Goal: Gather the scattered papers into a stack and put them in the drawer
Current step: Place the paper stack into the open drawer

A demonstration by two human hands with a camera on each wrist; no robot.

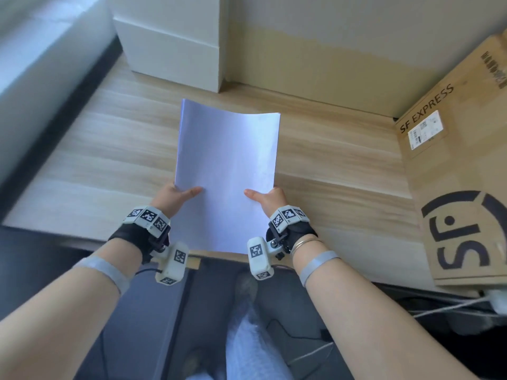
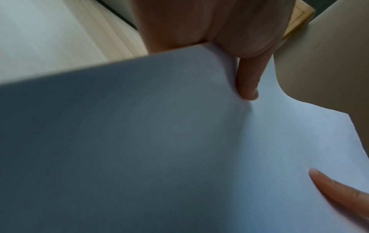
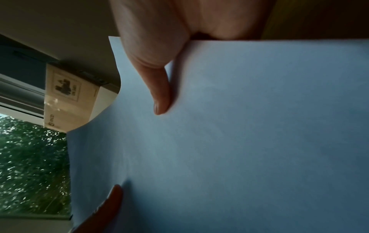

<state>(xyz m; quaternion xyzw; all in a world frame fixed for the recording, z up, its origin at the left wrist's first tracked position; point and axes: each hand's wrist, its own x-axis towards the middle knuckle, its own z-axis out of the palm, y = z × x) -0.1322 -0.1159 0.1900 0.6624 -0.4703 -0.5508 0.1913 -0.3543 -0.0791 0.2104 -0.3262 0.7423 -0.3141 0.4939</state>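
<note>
Both forearms reach forward; paper stack (image 1: 226, 171) held above the desk (image 1: 109, 149) near its front edge.
Left hand (image 1: 175, 197) and right hand (image 1: 270, 198) each have their grip clamped on a side edge of the stack, thumbs on top. A cardboard box (image 1: 463, 174) stands at the desk's right edge.

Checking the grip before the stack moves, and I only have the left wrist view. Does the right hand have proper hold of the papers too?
Observer: Yes, the right hand pinches the papers at their right edge, thumb on top.
Operator: Any sheets left on the desk?
Observer: None show on the desk in the head view.
Operator: What's to the right?
Observer: A cardboard box stands on the desk's right end.
</note>
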